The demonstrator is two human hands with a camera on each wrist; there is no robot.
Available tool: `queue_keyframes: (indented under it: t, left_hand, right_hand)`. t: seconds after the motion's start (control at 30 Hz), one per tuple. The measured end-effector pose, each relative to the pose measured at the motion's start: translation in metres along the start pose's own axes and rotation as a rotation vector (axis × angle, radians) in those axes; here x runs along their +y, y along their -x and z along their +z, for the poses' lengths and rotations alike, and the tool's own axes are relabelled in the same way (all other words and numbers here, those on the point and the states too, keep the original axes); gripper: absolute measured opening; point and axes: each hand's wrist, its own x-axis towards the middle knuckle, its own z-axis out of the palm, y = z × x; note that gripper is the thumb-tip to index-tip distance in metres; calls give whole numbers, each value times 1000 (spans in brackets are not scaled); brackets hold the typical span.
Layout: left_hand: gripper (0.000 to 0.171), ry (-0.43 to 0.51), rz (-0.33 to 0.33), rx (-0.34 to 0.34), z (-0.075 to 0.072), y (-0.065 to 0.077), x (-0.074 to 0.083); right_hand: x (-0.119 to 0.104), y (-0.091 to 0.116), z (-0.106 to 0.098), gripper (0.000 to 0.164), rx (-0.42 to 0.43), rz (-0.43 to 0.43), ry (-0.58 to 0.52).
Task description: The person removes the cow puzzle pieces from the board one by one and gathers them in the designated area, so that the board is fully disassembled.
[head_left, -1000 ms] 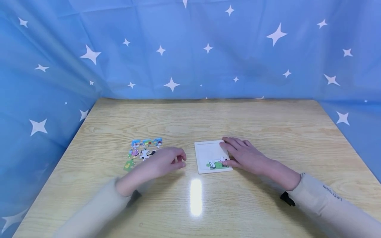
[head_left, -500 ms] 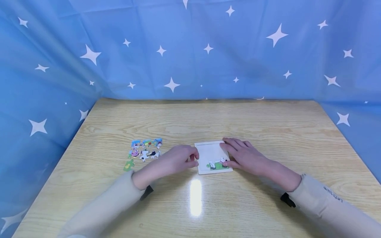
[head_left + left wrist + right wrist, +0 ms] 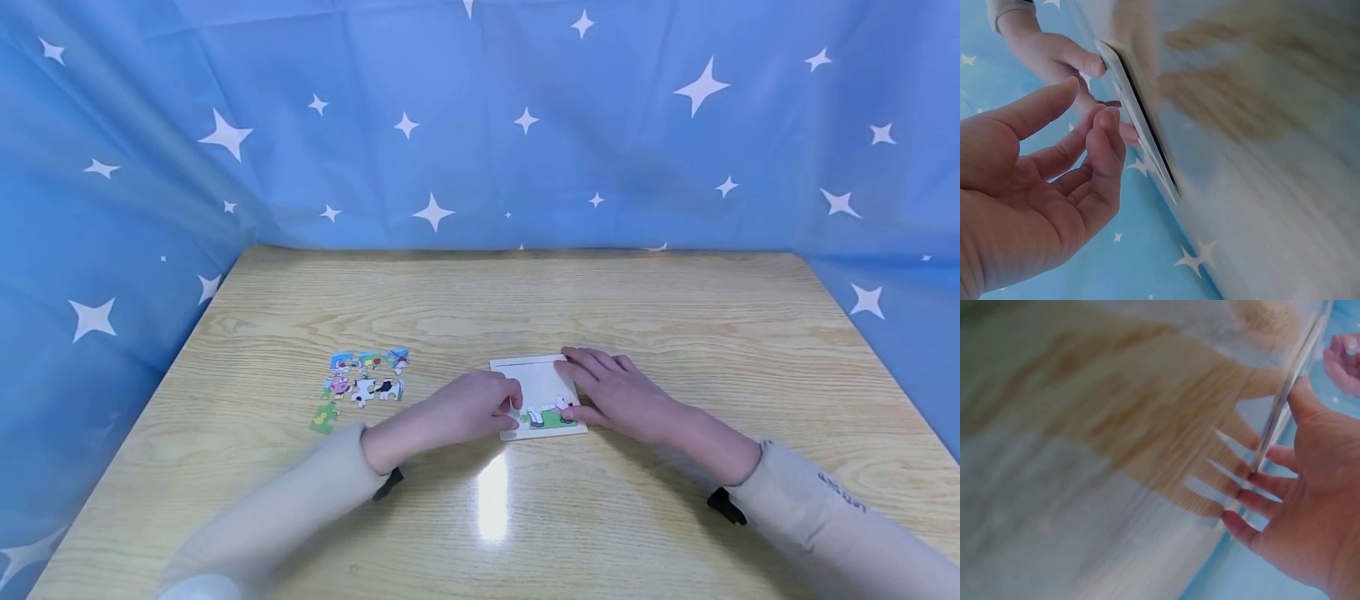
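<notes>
A pale square puzzle tray [image 3: 531, 379] lies in the middle of the table. Along its lower right sit joined jigsaw pieces [image 3: 551, 419] showing white legs on green. My left hand [image 3: 476, 406] hovers over the tray's left side, fingers loosely bent. In the left wrist view, a gap shows between that hand's thumb and fingers [image 3: 1110, 134], with nothing held. My right hand [image 3: 618, 396] rests on the tray's right edge. The right wrist view shows its spread, fairly straight fingers and thumb [image 3: 1305, 403] touching the tray's rim [image 3: 1276, 403].
Several loose jigsaw pieces [image 3: 365, 389] lie left of the tray, with a green corner piece [image 3: 324, 417] nearest to me. The wooden table [image 3: 675, 308] ends at a blue star-patterned curtain [image 3: 480, 125]. A bright reflection shows on the tabletop.
My left hand has moved right, away from the loose pieces and over the tray's left side. The right hand has stayed on the tray, which has not moved.
</notes>
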Motion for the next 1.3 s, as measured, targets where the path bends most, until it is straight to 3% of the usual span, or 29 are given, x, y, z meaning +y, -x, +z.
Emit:
queue_keyframes:
  t: [0.7,1.13,1.3]
  left_hand:
    - [28,-44,-52,-28,11,-25,10]
    - [33,-150,-88,-49,12,-31,15]
    - [32,-113,-82,-52,14,-33,13]
  right_hand:
    - [0,1,0,68,-25,14,-24]
    - [0,0,0,67,-14,1,-18]
    - [1,1,0,67,-2,-7,-14]
